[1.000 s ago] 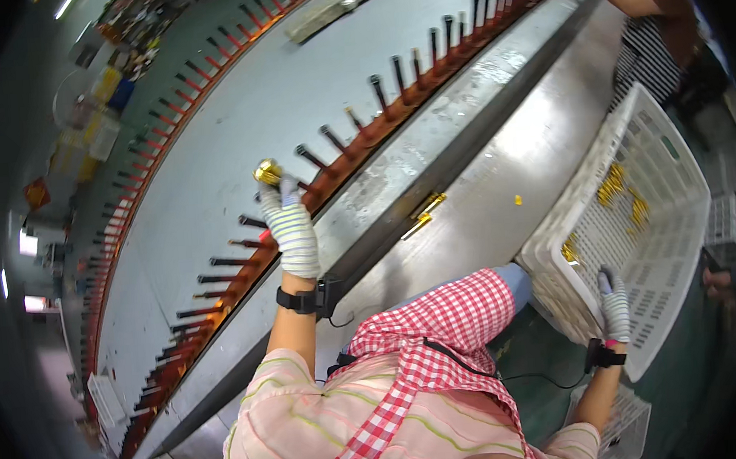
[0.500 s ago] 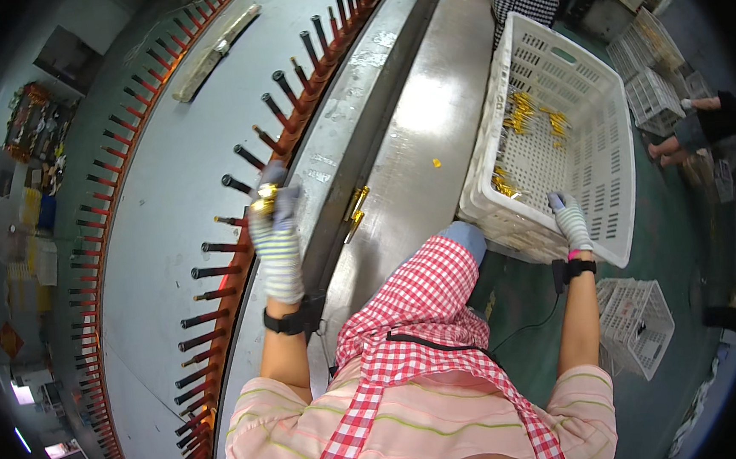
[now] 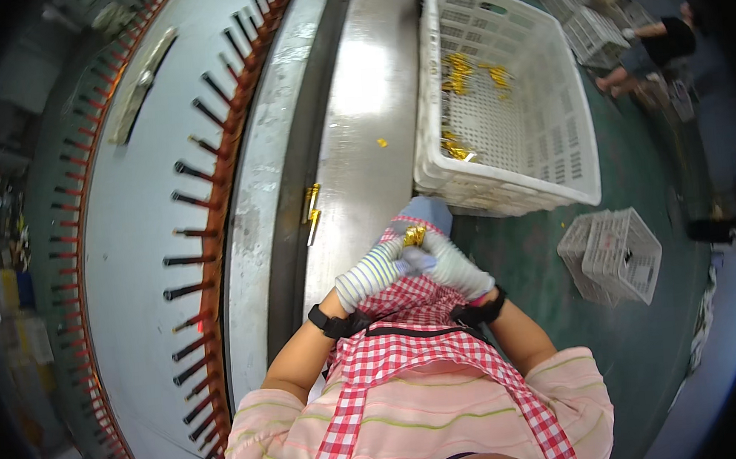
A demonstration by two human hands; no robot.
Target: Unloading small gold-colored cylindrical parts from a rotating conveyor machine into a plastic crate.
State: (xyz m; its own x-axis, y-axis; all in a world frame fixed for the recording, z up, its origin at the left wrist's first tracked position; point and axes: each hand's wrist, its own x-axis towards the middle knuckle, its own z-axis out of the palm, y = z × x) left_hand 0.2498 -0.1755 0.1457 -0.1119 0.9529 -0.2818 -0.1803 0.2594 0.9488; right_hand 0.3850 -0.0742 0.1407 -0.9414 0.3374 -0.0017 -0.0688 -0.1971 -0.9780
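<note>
My left hand point(image 3: 375, 275) and my right hand point(image 3: 458, 267), both in striped knit gloves, meet above my lap. Between their fingertips is a shiny gold foil-like piece point(image 3: 414, 236), its exact kind too small to make out. The fingers of both hands are closed around it and partly hide it. Directly below the hands lies a red-and-white checked apron point(image 3: 427, 345). Beyond them, a large white plastic crate point(image 3: 515, 189) contains small clusters of gold pieces point(image 3: 458, 71).
On the left runs a curved line of upright black-tipped rods point(image 3: 184, 261) beside a grey metal rail point(image 3: 255, 195). Gold pieces with pale stems point(image 3: 312, 216) rest at the edge of a steel bench point(image 3: 353, 137). Stacked crates point(image 3: 617, 255) stand right; a person point(image 3: 658, 43) is farther back.
My left hand has come from the rods to my lap with the gold piece. My right hand has left the crate and joined it. The view has shifted to the right.
</note>
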